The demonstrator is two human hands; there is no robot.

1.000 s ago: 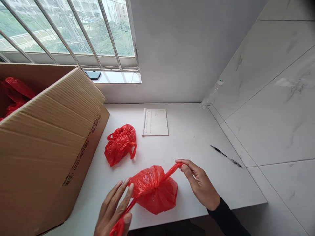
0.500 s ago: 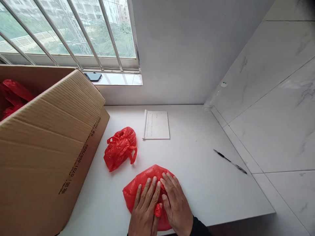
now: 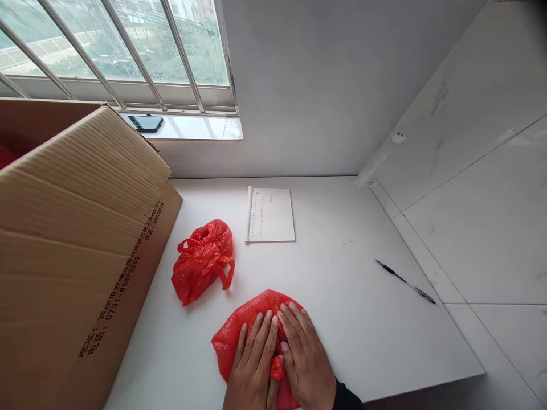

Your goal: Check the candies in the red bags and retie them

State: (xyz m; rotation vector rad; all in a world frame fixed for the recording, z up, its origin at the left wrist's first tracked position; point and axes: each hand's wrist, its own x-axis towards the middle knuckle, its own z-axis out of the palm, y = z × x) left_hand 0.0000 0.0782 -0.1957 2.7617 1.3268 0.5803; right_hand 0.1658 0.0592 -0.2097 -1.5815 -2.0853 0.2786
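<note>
A puffed red plastic bag (image 3: 233, 336) lies at the near edge of the white table. On top of it rests my left hand (image 3: 255, 359), palm down with the fingers stretched out. My right hand (image 3: 305, 356) lies flat on the bag's right side, its fingertips close to the left hand's. Between the two hands a twisted red knot of the bag (image 3: 277, 368) pokes up. What the bag contains is hidden. Farther back on the left sits a second, smaller red plastic bag (image 3: 203, 259) with its loop handles showing; neither hand touches it.
A large open cardboard box (image 3: 85, 256) with red plastic inside takes up the left side. Behind the bags lies a white paper booklet (image 3: 271, 215). A black pen (image 3: 405, 281) is near the table's right edge. On the windowsill rests a phone (image 3: 145, 123).
The camera view has shifted slightly, so the box and small bag appear farther left. Both hands stay flat on the larger bag, with little visible movement.
</note>
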